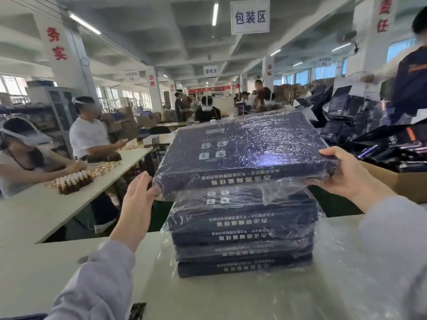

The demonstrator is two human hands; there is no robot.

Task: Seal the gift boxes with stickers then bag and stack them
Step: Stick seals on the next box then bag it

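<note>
Bagged gift box (245,148), navy, in clear film: held over the stack (242,234) of like boxes, near edge lifted clear of it; far-edge contact cannot be told. Stack stands on the white worktop (69,262), just toward 6 o'clock from frame centre. Left hand (136,199) at the box's 8 o'clock corner, fingers straight and spread, pressed flat on the film. Right hand (346,176) at the 3 o'clock edge, thumb on top, fingers curled beneath, gripping it. Brown carton (406,183) at 3 o'clock, behind the right hand.
</note>
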